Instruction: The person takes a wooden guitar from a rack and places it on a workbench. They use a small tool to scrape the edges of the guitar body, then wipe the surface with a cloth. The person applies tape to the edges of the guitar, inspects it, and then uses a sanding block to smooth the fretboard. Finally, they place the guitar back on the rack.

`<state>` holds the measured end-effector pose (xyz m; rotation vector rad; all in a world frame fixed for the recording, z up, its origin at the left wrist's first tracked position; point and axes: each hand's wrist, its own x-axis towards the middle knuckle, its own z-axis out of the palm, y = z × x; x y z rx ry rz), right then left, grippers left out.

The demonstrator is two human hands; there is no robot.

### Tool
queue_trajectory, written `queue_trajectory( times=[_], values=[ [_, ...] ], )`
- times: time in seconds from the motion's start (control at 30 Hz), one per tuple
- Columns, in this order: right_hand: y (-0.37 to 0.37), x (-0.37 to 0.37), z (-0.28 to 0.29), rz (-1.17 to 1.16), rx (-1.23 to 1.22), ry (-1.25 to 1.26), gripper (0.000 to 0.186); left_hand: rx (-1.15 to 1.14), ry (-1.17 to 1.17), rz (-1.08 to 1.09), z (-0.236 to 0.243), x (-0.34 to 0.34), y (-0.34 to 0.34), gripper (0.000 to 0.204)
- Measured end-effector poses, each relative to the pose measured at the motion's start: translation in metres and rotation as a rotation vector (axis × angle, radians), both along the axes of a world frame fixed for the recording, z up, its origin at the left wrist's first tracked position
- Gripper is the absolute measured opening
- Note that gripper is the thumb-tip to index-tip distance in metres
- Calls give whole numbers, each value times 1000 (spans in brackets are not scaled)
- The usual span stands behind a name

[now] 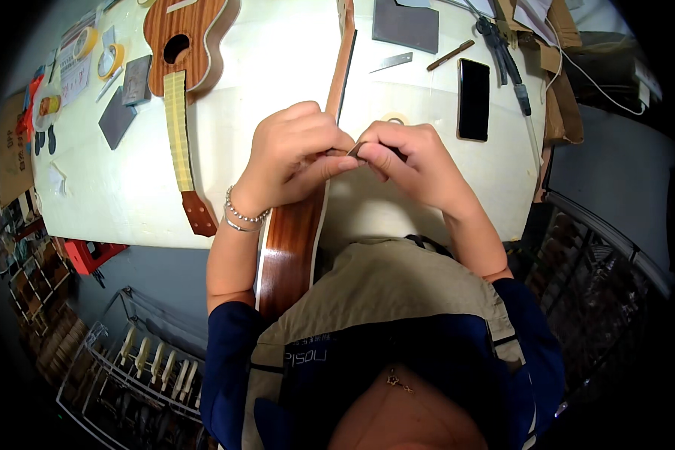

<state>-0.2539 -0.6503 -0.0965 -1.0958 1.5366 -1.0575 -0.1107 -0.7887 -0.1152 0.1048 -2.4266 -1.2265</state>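
A ukulele (289,247) lies on its side in front of me, its glossy brown side with pale edging against my body. Its neck (343,67) runs away over the table. Above it my two hands meet, fingertips almost touching. My left hand (296,150), with a beaded bracelet at the wrist, is closed in a pinch at a small dark brown piece (356,149), which looks like folded sandpaper. Thumb and forefinger of my right hand (409,159) pinch the same piece from the other side. The fingers hide much of it.
A second ukulele (195,45), yellow tape on its fretboard, lies at the left. Near it are grey abrasive pads (118,118) and tape rolls (111,60). To the right are a phone (473,100), a blade (392,62), a brown stick (451,55) and a corded tool (502,60).
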Motion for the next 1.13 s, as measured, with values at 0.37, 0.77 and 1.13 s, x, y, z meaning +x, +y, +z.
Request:
queue_trajectory(
  times=[0.37, 0.77, 1.13],
  values=[
    [-1, -3, -65, 114, -102, 185, 13, 574, -593, 199, -81, -5, -20, 34],
    [-26, -18, -75, 536, -336, 517, 26, 935, -542, 143, -110, -15, -9, 39],
    [-33, -19, -80, 601, -418, 574, 25, 942, -537, 150, -115, -16, -11, 38]
  ],
)
